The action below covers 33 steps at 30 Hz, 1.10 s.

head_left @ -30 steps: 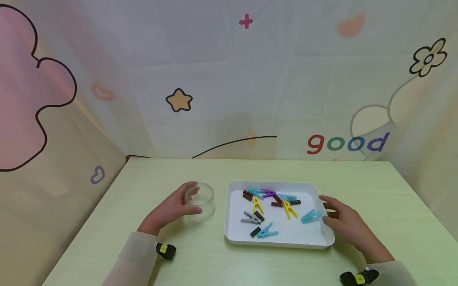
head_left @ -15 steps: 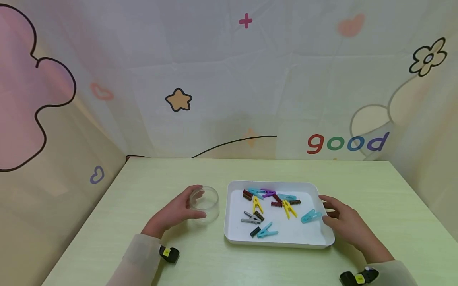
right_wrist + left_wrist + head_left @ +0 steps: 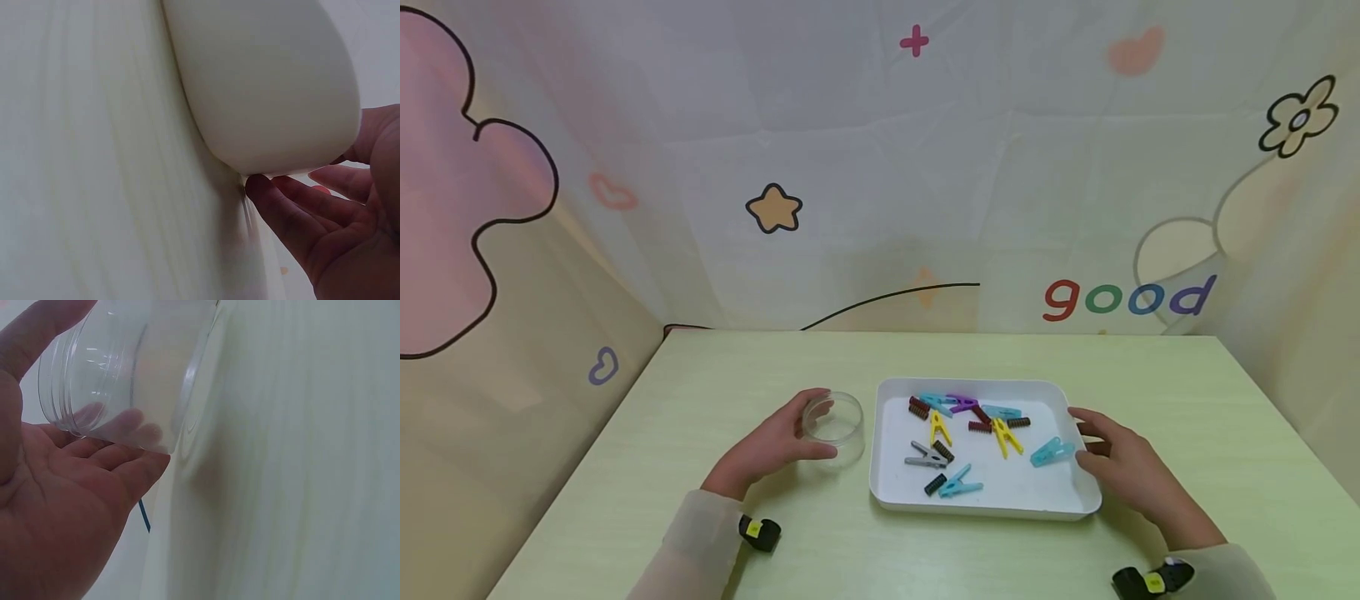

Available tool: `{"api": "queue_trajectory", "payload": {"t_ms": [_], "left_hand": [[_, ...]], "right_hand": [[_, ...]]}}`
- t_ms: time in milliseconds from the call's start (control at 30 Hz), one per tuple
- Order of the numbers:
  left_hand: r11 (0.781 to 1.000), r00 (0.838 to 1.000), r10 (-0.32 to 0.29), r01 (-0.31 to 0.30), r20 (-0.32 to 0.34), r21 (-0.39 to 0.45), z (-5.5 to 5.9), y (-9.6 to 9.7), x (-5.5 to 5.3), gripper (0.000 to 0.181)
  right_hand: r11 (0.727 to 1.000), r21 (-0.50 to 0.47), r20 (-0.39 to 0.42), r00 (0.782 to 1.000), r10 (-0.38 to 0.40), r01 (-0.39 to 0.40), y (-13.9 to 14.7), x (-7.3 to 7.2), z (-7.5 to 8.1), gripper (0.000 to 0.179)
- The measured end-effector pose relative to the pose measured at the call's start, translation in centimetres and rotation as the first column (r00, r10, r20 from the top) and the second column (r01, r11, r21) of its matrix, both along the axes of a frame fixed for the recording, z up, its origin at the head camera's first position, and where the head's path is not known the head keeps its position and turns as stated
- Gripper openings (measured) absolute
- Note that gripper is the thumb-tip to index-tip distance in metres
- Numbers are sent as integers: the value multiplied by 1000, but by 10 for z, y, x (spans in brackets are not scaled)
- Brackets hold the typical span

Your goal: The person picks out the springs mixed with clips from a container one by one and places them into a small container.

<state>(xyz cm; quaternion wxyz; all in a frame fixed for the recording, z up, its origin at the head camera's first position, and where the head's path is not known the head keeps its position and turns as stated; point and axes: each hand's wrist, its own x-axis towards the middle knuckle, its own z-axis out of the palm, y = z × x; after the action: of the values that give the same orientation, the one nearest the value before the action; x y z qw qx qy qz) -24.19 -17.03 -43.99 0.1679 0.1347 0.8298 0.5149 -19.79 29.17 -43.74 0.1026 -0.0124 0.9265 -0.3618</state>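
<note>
In the head view my left hand (image 3: 772, 442) holds a clear, open-topped plastic jar (image 3: 835, 425), thumb on the near side and fingers round the far side. The left wrist view shows its threaded neck and base close to the tabletop. My right hand (image 3: 1126, 468) grips the right end of a white rectangular tray (image 3: 1030, 493). Several plastic clothespins lie in it: yellow clothespins (image 3: 1006, 437), a grey clothespin (image 3: 927, 457), a purple clothespin (image 3: 962, 403) and light blue clothespins (image 3: 1052, 452). Among them are dark coil springs (image 3: 936, 484) and reddish-brown coil springs (image 3: 980, 427).
The tray and jar are on a pale wood-grain table (image 3: 805, 550). A printed curtain (image 3: 865, 167) hangs behind the far edge and down both sides. Each wrist wears a small black camera (image 3: 760, 532).
My left hand has moved the jar to the right and slightly nearer me, closer to the tray. The right hand and the tray have stayed in place.
</note>
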Motion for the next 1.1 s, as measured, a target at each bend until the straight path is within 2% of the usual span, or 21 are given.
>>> {"api": "queue_trajectory", "payload": {"t_ms": [200,500,867,967,1100], "left_hand": [[1000,1000,-17,17,-3,18,-1,0,0,80],[1000,1000,1,-1,0,1,-2,1,-1,80],[1000,1000,-14,14,-6,6,-4,0,-2,80],[1000,1000,-12,12,5,12,-1,1,0,79],[1000,1000,-18,17,25,19,9,4,5,80]], "right_hand": [[1000,-2,2,1000,2,-2,0,1,1,63],[1000,1,8,1000,4,-4,-1,1,3,62],[1000,-1,0,1000,9,-9,-1,1,4,62],[1000,-2,2,1000,9,-9,-1,1,4,62],[1000,4,4,1000,7,-7,0,1,3,62]]}}
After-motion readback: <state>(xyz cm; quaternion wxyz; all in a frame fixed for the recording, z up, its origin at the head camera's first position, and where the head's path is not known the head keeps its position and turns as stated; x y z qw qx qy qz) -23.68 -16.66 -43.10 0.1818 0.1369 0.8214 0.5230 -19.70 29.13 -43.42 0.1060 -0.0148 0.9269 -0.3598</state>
